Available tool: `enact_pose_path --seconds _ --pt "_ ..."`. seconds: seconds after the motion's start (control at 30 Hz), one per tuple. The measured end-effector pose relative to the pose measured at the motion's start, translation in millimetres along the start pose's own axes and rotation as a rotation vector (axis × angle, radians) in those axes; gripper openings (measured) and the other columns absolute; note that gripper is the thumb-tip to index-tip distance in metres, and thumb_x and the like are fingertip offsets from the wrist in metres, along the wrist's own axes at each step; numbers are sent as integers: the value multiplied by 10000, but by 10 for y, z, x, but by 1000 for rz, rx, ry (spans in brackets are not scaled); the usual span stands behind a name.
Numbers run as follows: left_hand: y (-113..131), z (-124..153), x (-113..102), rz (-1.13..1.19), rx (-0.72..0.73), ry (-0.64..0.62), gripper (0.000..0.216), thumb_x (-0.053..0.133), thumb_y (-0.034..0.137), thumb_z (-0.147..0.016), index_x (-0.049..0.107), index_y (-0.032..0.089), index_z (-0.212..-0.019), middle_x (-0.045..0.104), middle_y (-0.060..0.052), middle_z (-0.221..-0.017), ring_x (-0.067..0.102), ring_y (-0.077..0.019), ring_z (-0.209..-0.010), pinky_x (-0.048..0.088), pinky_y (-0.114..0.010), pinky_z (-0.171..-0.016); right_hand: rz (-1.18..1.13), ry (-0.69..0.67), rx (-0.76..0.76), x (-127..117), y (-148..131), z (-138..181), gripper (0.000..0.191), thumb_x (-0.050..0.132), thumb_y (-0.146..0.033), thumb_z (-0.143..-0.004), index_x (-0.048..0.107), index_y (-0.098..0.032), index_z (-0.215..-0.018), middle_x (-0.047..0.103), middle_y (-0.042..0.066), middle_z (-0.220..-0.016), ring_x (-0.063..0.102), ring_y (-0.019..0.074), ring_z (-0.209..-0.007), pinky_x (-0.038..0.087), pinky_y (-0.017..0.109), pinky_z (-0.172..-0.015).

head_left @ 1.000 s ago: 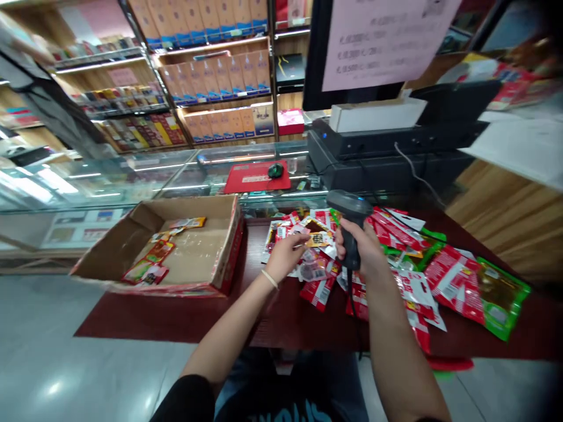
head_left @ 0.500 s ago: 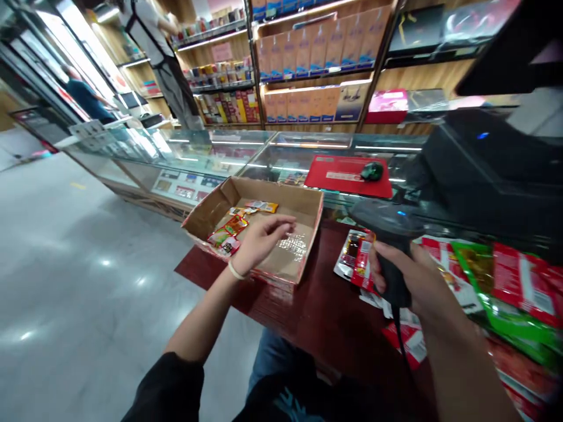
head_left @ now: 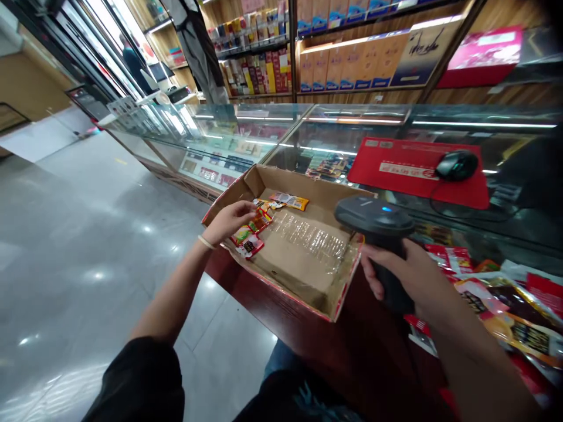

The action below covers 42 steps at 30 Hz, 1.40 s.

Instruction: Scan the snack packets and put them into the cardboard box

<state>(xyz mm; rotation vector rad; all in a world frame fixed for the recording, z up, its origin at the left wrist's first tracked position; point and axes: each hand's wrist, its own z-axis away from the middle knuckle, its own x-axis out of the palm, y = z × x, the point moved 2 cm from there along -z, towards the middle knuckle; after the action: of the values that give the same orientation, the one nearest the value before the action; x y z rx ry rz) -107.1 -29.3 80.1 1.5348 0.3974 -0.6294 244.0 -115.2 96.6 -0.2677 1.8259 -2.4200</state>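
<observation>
My left hand (head_left: 229,221) reaches into the left corner of an open cardboard box (head_left: 288,283). Its fingers are stretched out and rest on a few red and yellow snack packets (head_left: 254,230) lying there. Another yellow packet (head_left: 290,201) lies by the box's far wall. My right hand (head_left: 411,280) is wrapped round the grip of a black barcode scanner (head_left: 373,215), held upright just right of the box, a blue light on its head. The box stands on a dark red table (head_left: 352,357).
A heap of red, green and yellow snack packets (head_left: 505,316) covers the table at the right. Behind the box runs a glass display counter (head_left: 246,132) with a red mouse mat (head_left: 413,170) and a black mouse (head_left: 457,165). A person (head_left: 197,35) stands by the far shelves.
My view has swung left. My left hand left the packet heap, crossed over the box and came down on the packets in its left corner. The scanner stays in my right hand.
</observation>
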Motion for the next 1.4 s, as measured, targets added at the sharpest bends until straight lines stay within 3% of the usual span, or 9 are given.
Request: enact_pose_path --seconds 0.2,0.33,0.47,0.57,0.67,0.8,0.97,1.2,1.4 --pt "-359 -292 283 -508 -127 -394 361 819 335 -518 657 187 -805 678 -64 -782 608 -214 -730 435 -280 -726 -73 -42 69 131 62 -162 307 720 -451 -720 560 -208 -816 543 -40 -514 471 107 -325 397 225 -312" --pt "-581 -372 441 -614 -168 -516 352 834 287 -422 619 195 -684 647 -48 -704 580 -209 -675 426 -288 -707 -106 -60 90 141 119 -206 309 720 -439 -733 556 -207 -854 534 -49 -532 464 99 -344 408 221 -316" --pt "-592 -382 514 -651 -136 -614 248 798 284 -469 600 201 -595 609 -20 -629 537 -178 -624 407 -270 -674 -135 -70 91 122 143 -216 330 724 -445 -734 555 -200 -876 534 -48 -539 465 100 -346 414 224 -318" --pt "-488 -390 490 -693 -89 -601 181 728 322 -592 653 199 -702 641 -28 -677 531 -168 -620 386 -260 -645 -132 -50 66 96 145 -190 331 724 -437 -742 543 -197 -882 538 -48 -547 469 101 -353 414 220 -319" --pt "-372 -426 387 -637 -32 -417 256 643 393 -708 681 180 -845 677 -38 -759 564 -166 -666 384 -251 -648 -127 -56 32 68 130 -114 313 704 -417 -766 540 -197 -918 538 -51 -557 473 104 -364 413 216 -320" --pt "-255 -404 272 -423 -123 -277 386 615 521 -753 669 141 -794 637 -20 -640 574 -155 -595 401 -254 -605 -111 -30 8 7 84 78 306 684 -406 -779 537 -195 -945 528 -58 -548 457 100 -352 407 216 -316" --pt "153 -176 412 244 -177 -146 393 718 469 -729 568 153 -910 655 -18 -746 645 -149 -648 496 -260 -610 -147 18 -31 -118 104 400 299 682 -404 -783 532 -207 -950 524 -64 -542 451 100 -353 395 209 -312" --pt "1090 201 1172 839 -124 -288 264 717 214 -781 554 135 -975 684 -77 -955 698 -154 -822 583 -299 -765 -182 164 -75 -405 287 880 302 689 -440 -773 545 -202 -890 523 -67 -527 451 94 -338 400 213 -320" --pt "1760 596 1938 1193 -186 -400 168 654 237 -847 603 129 -966 674 -44 -806 648 -83 -656 549 -165 -610 -168 340 -127 -726 357 1322 318 689 -455 -773 534 -208 -900 543 -67 -529 456 102 -327 395 227 -318"
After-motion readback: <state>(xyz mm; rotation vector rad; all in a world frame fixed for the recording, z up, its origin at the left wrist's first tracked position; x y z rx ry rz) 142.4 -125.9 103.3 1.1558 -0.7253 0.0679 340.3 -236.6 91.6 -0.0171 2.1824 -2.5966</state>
